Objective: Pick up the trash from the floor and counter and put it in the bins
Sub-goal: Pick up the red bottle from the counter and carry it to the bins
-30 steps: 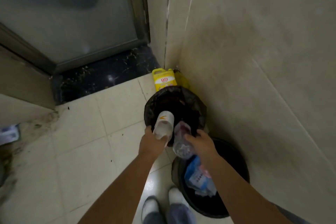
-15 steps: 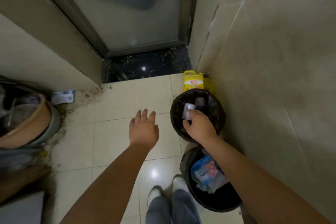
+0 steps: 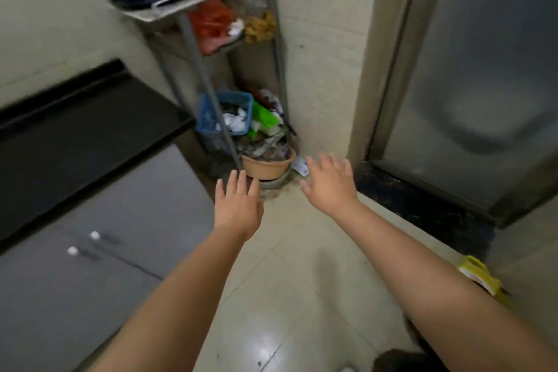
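Observation:
Both hands reach forward over the tiled floor, holding nothing. My left hand (image 3: 238, 205) is open with fingers spread, just short of a tan basin (image 3: 265, 164) full of grey scraps. My right hand (image 3: 330, 183) is open too, its fingertips close to a small white and blue wrapper (image 3: 301, 165) lying on the floor by the wall corner. A dark bin rim (image 3: 392, 359) shows only at the bottom edge, mostly hidden by my right forearm.
A metal shelf rack (image 3: 199, 48) in the corner holds clutter, a blue basket (image 3: 225, 115) and green packets. A black counter (image 3: 75, 124) over grey cabinet doors runs on the left. A frosted door (image 3: 471, 75) and dark threshold stand on the right. A yellow jug (image 3: 480, 276) sits low right.
The view has swung left from the bins to the shelf corner. My right hand has let go of the trash over the bin and now reaches forward empty beside the left.

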Available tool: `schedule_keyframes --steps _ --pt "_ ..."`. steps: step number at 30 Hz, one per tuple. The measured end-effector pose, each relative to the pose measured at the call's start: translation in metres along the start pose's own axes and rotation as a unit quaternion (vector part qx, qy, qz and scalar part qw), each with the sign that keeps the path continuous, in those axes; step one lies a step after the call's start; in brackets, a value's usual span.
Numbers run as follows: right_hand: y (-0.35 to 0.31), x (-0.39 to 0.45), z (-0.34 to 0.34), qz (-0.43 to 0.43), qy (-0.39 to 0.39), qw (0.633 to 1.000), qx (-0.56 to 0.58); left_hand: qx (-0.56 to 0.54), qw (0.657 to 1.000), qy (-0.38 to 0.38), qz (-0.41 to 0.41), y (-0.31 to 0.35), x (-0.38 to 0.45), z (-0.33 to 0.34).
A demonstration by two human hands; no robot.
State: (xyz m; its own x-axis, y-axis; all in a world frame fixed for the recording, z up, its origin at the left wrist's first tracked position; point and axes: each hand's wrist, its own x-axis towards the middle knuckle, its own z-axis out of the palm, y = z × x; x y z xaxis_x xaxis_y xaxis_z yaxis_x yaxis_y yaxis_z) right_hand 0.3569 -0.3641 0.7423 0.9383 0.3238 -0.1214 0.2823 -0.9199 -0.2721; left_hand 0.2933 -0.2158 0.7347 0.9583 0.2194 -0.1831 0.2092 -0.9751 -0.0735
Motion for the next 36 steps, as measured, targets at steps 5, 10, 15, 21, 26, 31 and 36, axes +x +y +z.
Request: schedule_keyframes --steps 5,10,15,21,26,31,36 --pt "-0.2 -0.071 0.014 -0.151 -0.026 0.988 -0.026 -0.015 0.987 0.026 -0.159 -0.174 -0.14 -0.017" --pt "-0.371 -0.179 0.039 -0.322 -0.054 0.944 -0.036 -0.032 0.937 0.053 -0.345 -0.315 -0.312 -0.015" --pt "-0.506 -0.278 0.062 -0.47 -0.07 0.879 -0.039 -0.038 0.864 0.065 -0.497 -0.405 -0.457 -0.009" --pt "-0.633 -0.361 0.103 -0.592 -0.092 0.8 -0.037 -0.039 0.769 0.047 -0.636 -0.478 -0.577 0.013" --pt "-0.745 -0.393 0.147 -0.653 -0.121 0.747 -0.037 -0.041 0.701 0.03 -0.711 -0.553 -0.631 0.04" --pt "-0.868 -0.398 0.195 -0.689 -0.151 0.706 -0.057 -0.077 0.649 0.032 -0.757 -0.651 -0.651 0.051" --pt "-0.965 -0.417 0.248 -0.684 -0.198 0.698 -0.075 -0.11 0.619 0.016 -0.778 -0.723 -0.671 0.08"
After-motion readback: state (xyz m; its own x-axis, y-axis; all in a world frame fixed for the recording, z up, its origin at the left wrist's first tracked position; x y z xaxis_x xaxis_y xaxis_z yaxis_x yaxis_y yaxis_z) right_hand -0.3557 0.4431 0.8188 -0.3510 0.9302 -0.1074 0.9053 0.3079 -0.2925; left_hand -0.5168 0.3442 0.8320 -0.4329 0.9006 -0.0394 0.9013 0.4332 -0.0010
